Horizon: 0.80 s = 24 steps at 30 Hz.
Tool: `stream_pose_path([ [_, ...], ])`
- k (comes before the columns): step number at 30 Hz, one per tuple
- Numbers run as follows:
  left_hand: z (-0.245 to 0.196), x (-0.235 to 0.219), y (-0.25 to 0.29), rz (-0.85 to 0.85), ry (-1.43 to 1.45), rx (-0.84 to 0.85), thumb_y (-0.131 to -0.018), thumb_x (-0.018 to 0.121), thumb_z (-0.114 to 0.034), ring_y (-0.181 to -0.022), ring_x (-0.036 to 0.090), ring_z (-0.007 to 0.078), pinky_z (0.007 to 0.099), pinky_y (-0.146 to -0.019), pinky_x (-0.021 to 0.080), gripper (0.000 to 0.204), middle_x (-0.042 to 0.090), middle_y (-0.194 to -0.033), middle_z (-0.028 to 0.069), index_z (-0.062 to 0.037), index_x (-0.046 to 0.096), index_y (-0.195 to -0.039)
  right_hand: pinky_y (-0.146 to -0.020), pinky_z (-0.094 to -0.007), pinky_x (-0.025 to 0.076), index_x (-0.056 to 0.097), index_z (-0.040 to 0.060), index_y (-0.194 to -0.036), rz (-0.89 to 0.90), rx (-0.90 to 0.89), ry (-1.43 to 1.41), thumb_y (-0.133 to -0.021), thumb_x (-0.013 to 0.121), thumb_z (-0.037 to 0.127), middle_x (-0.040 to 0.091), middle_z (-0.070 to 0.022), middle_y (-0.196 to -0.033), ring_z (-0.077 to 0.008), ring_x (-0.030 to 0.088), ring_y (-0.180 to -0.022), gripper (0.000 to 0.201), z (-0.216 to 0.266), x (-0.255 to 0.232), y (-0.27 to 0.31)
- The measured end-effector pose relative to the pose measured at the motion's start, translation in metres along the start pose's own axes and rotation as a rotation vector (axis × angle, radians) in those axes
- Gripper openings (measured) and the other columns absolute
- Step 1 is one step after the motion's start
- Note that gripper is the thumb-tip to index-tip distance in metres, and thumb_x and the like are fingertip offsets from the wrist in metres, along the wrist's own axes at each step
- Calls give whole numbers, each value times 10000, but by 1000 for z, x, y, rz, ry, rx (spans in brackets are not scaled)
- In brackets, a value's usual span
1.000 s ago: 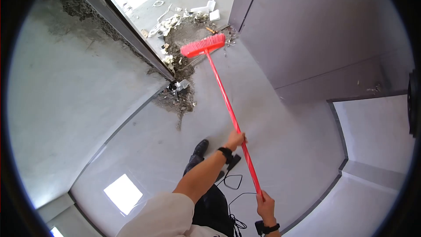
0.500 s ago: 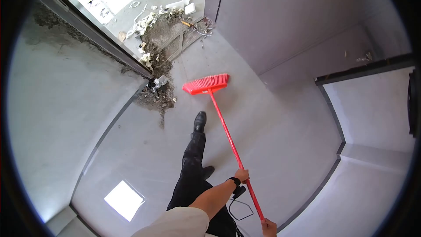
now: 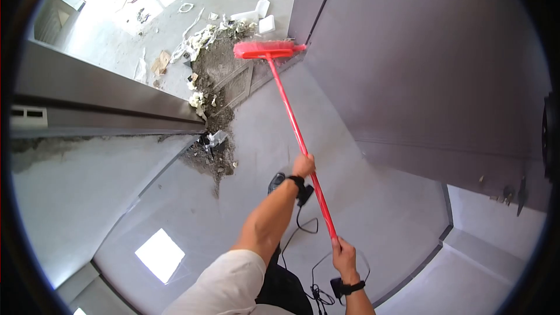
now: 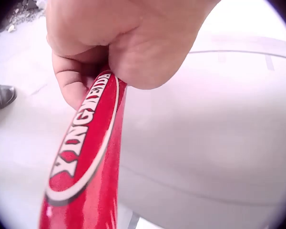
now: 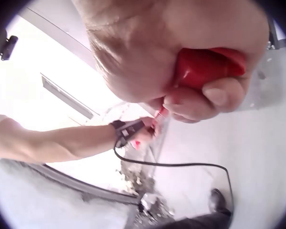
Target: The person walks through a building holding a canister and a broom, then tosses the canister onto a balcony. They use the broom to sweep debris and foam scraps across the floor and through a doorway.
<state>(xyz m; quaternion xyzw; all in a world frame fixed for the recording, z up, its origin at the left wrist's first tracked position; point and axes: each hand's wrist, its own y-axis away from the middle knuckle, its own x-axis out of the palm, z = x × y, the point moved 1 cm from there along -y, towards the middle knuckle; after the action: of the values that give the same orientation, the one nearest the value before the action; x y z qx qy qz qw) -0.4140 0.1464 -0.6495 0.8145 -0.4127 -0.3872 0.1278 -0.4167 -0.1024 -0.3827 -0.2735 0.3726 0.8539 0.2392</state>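
A red broom (image 3: 289, 108) slants up through the head view, held in both hands. Partway along the handle, my left hand (image 3: 303, 166) grips it with curled fingers. My right hand (image 3: 345, 256) wraps the handle's top end; in the right wrist view the red end cap (image 5: 200, 69) shows inside its fingers. White lettering "YINGMEIDA" marks the handle (image 4: 81, 176) in the left wrist view. Far from the hands, the blurred broom head (image 3: 265, 51) overlaps the dirt pile (image 3: 213, 67) at the doorway, close to the door's bottom corner.
A grey door (image 3: 426, 64) stands on the right, and a metal door frame (image 3: 111, 96) juts in from the left. Debris and white scraps (image 3: 201, 41) lie beyond. Black cables (image 3: 318, 294) hang near the body; a black shoe (image 3: 276, 182) is on the floor.
The broom head was drawn back over the grey floor half a second ago; now it is out at the doorway dirt again. Both hands have moved forward with the handle.
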Motion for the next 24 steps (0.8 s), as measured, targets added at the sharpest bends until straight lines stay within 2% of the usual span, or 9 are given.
stream_pose_path([
  [3, -2, -42, -31, -11, 548, -197, -813, 527, -230, -584, 619, 350, 427, -518, 500, 265, 573, -596, 185, 2, 523, -687, -457, -358, 375, 577, 44, -888, 66, -33, 65, -909, 481, 254, 481, -171, -567, -326, 454, -470, 232, 48, -22, -39],
  [7, -28, -38, 10, -66, 548, -220, -838, 473, -231, -547, 616, 334, 416, -526, 492, 315, 590, -607, 193, 22, 512, -655, -444, -350, 379, 576, 59, -877, 62, -21, 109, -901, 497, 260, 470, -158, -554, -322, 465, -466, 217, 43, -53, -16],
  [14, -63, -7, 107, 294, 783, -532, -892, 443, -247, -558, 644, 252, 350, -493, 532, 334, 621, -621, 152, 54, 529, -777, -527, -261, 429, 618, -4, -1041, 25, -21, 154, -876, 557, 220, 558, -54, -659, -90, 510, -571, 285, 3, -85, 66],
  [15, -56, -5, 92, 284, 800, -527, -892, 443, -247, -558, 644, 252, 350, -493, 532, 334, 621, -621, 152, 54, 529, -777, -455, -316, 358, 616, 34, -890, 83, 57, 116, -892, 520, 267, 436, -86, -533, -154, 434, -472, 251, 30, -84, 50],
  [17, -50, -12, 57, 219, 227, -62, -851, 488, -215, -560, 638, 291, 381, -576, 532, 254, 640, -649, 152, 25, 564, -820, -451, -305, 352, 616, 32, -881, 98, 5, 165, -893, 520, 279, 426, -66, -521, -134, 419, -472, 265, 75, -93, 16],
  [18, -63, -37, 44, 278, 771, -365, -816, 506, -174, -604, 636, 329, 401, -589, 530, 180, 632, -668, 167, -5, 567, -803, -446, -294, 347, 615, 30, -872, 106, -32, 195, -895, 519, 291, 415, -46, -509, -114, 405, -472, 279, 89, -96, 4],
  [19, -69, -38, 24, 243, 389, -84, -808, 503, -179, -631, 629, 356, 416, -597, 527, 175, 615, -647, 168, -20, 564, -770, -446, -294, 347, 615, 30, -872, 109, -38, 200, -895, 519, 291, 415, -46, -509, -114, 405, -472, 279, 94, -102, -9],
  [20, -87, -54, 15, 217, 708, -323, -795, 524, -189, -669, 630, 361, 434, -610, 522, 175, 614, -679, 188, -20, 566, -775, -438, -303, 351, 616, 33, -888, 129, 0, 208, -892, 524, 275, 422, -61, -510, -130, 423, -455, 259, 92, -115, -22],
  [24, -135, -74, -2, 17, 370, -136, -793, 515, -196, -751, 633, 367, 447, -647, 514, 234, 599, -803, 288, 34, 557, -785, -428, -248, 342, 638, 30, -875, 138, 37, 182, -903, 516, 299, 420, 20, -483, -64, 422, -451, 296, 90, -164, -51],
])
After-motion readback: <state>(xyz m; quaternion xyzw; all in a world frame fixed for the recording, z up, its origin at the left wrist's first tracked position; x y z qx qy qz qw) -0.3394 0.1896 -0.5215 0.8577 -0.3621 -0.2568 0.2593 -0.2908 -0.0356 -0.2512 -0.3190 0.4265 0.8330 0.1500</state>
